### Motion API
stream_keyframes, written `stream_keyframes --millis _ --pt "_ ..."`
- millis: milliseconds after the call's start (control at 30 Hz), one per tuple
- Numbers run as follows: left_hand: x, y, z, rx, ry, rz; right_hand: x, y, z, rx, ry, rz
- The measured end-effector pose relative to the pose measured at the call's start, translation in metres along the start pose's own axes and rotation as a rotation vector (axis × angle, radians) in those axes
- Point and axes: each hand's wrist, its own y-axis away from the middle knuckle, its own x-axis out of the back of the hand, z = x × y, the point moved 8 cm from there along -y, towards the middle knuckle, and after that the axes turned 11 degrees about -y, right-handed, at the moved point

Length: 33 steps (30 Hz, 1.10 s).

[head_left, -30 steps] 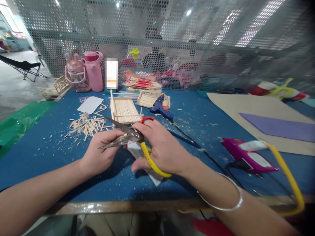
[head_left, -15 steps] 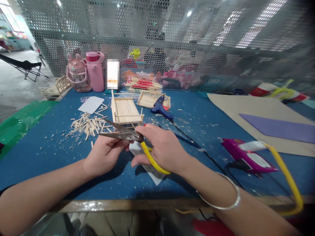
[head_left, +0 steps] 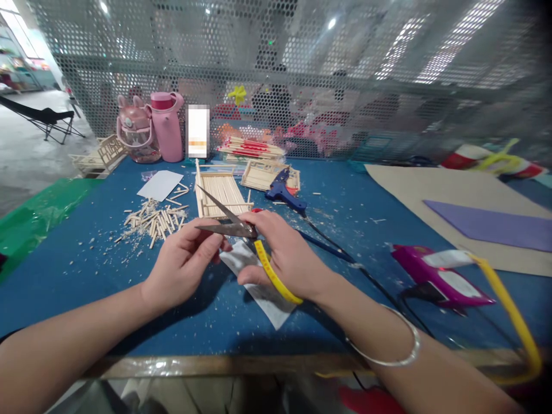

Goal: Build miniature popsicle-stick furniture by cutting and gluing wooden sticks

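Note:
My right hand (head_left: 288,253) is closed around the yellow handles of a pair of scissors (head_left: 233,228), whose blades stand apart and point left. Just under the lower blade, my left hand (head_left: 185,259) is pinched closed; whatever its fingers hold is hidden. Behind the blades stands a small model bed-like frame (head_left: 221,192) made of thin wooden sticks. A creased white paper (head_left: 269,302) lies beneath my right hand. To the left of my hands is a pile of short cut sticks (head_left: 157,220) with crumbs around it.
A blue glue gun (head_left: 284,192) lies by a second stick piece (head_left: 254,175), its cord running right. A purple device (head_left: 440,276) sits at the right, near purple foam sheet (head_left: 483,224). Pink bottles (head_left: 169,129) and bundled sticks (head_left: 250,148) stand at the back, before a perforated metal screen.
The scissors and my right hand have shifted slightly right and up, and the blades no longer overlap the left hand as much. My left hand has turned a little, its thumb now showing.

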Motion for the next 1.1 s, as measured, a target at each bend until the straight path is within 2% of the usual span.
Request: stream_keyframes --millis 200,367,500,700,1100 --pt "0.002 0.001 -0.003 0.016 -0.062 0.007 0.0 0.0 0.001 -0.006 -0.018 0.019" --pt "0.002 -0.002 0.003 -0.041 -0.152 -0.004 -0.002 -0.001 -0.002 -0.024 -0.003 0.002" --pt "0.005 -0.003 0.01 -0.11 -0.207 0.027 -0.006 -0.002 -0.008 -0.01 0.032 -0.029" --pt "0.01 -0.002 0.013 -0.123 -0.326 0.09 -0.007 -0.001 -0.01 -0.003 0.08 -0.036" --pt "0.014 0.001 0.015 -0.131 -0.281 0.143 -0.008 0.001 -0.009 0.004 0.067 -0.02"
